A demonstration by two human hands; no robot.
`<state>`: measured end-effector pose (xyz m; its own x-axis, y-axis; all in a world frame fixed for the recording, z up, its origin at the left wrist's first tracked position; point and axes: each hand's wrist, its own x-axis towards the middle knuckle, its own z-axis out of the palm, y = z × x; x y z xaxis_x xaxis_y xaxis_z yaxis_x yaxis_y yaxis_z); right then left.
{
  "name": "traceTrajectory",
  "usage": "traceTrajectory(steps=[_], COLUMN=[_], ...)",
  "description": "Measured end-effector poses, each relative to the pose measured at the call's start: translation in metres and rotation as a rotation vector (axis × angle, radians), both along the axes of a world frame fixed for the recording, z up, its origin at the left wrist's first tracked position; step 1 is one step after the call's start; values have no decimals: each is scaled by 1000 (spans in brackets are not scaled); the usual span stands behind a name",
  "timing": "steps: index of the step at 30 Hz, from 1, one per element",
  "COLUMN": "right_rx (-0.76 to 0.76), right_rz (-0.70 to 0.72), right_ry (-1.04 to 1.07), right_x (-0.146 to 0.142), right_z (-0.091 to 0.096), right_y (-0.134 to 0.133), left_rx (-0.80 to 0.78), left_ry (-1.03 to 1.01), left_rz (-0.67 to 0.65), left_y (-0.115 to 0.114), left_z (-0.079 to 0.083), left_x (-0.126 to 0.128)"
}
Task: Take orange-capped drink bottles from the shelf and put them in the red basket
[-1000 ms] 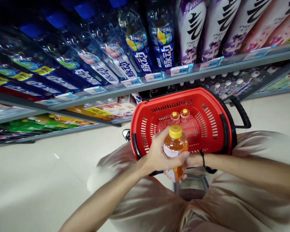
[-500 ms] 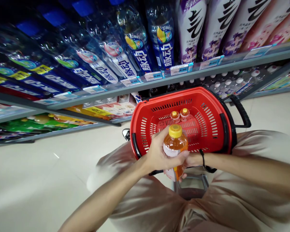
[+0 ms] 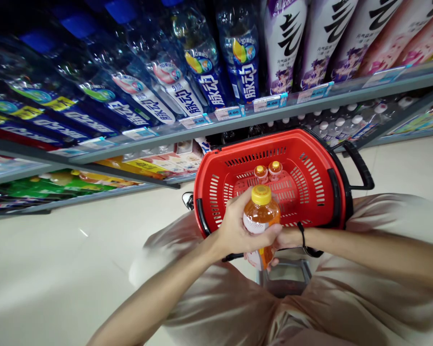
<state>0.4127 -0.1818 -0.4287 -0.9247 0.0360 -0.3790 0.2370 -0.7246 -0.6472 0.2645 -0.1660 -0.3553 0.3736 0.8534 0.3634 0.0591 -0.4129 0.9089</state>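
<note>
My left hand [image 3: 236, 228] is wrapped round the upper part of an orange drink bottle [image 3: 262, 211] with a yellow cap and a pale label. Lower down, my right hand [image 3: 286, 238] grips the same bottle from behind, its fingers partly hidden. The bottle is upright, tilted a little, over the near rim of a red shopping basket [image 3: 326, 192]. Inside the basket stand two similar bottles, a left one [image 3: 261, 173] and a right one [image 3: 275, 169], both with yellow caps.
Behind the basket, a shelf [image 3: 296, 109] holds rows of blue-labelled bottles [image 3: 205, 72] and white-purple bottles [image 3: 285, 48], with price tags [image 3: 270, 103]. Cartons [image 3: 180, 158] and small white-capped bottles [image 3: 341, 127] fill the lower shelf. The basket's black handle [image 3: 362, 168] sticks out right.
</note>
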Motion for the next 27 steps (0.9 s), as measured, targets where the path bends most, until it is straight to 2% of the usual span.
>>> traceTrajectory(steps=[3,10,17,24,27], right_rx=[21,17,15,-7,-31], right_rz=[-4,-16,-22,-37,-32], right_ry=[0,41,-19,-17,2], right_x=[0,2,-2,1,2], right_z=[1,-8,5,-11,-11], right_y=[1,-1,0,-3,-3], left_rx=[-4,6,-5,-5,-13], left_ry=[1,3,-4,0,-8], left_rz=[5,1,7,5,8], left_y=[0,1,0,0,1], left_z=[1,1,0,0,0], left_x=[0,0,0,0,0])
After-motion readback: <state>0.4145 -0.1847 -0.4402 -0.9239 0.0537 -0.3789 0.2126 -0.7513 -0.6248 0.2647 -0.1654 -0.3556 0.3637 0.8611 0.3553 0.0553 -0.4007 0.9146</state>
